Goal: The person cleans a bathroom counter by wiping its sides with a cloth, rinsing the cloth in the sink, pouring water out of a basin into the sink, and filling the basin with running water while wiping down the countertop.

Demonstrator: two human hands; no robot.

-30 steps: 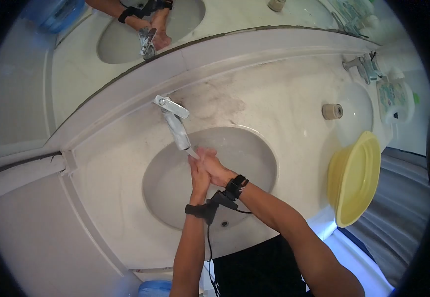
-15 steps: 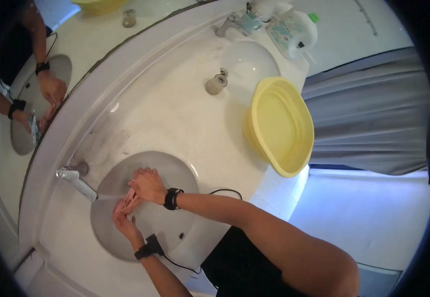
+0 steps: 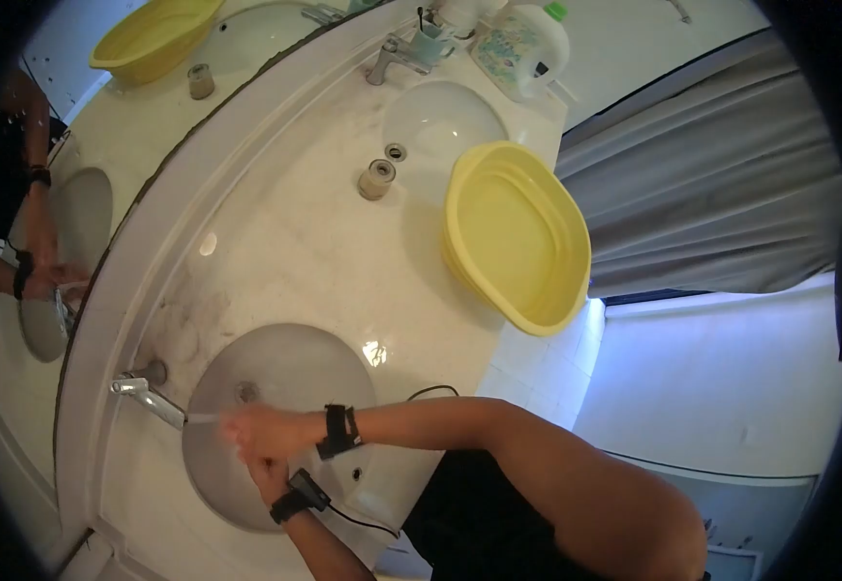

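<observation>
My right hand [image 3: 271,431] is curled over my left hand [image 3: 268,473] above the oval sink [image 3: 290,339]. Motion smears the right fingers, and most of the left ones are hidden beneath. Both hands look closed against each other. Whatever lies between them, possibly something pink and wrinkled, cannot be made out now. A stream of water runs from the chrome faucet [image 3: 154,402] toward the right fingers. Each wrist wears a black strap, the right strap [image 3: 339,432] and the left strap [image 3: 298,496], with a cable leading from the left one.
A yellow basin [image 3: 455,208] rests at the counter's right edge. Beyond it are a second sink [image 3: 440,111], a small jar [image 3: 376,180], a cup [image 3: 428,46] and a green-capped jug [image 3: 527,48]. A mirror [image 3: 164,126] borders the counter at left; a grey curtain [image 3: 711,184] hangs right.
My right hand has come down over the left, covering the pink wrinkled thing that showed between them. The view has shifted, so the basin and counter items appear further left.
</observation>
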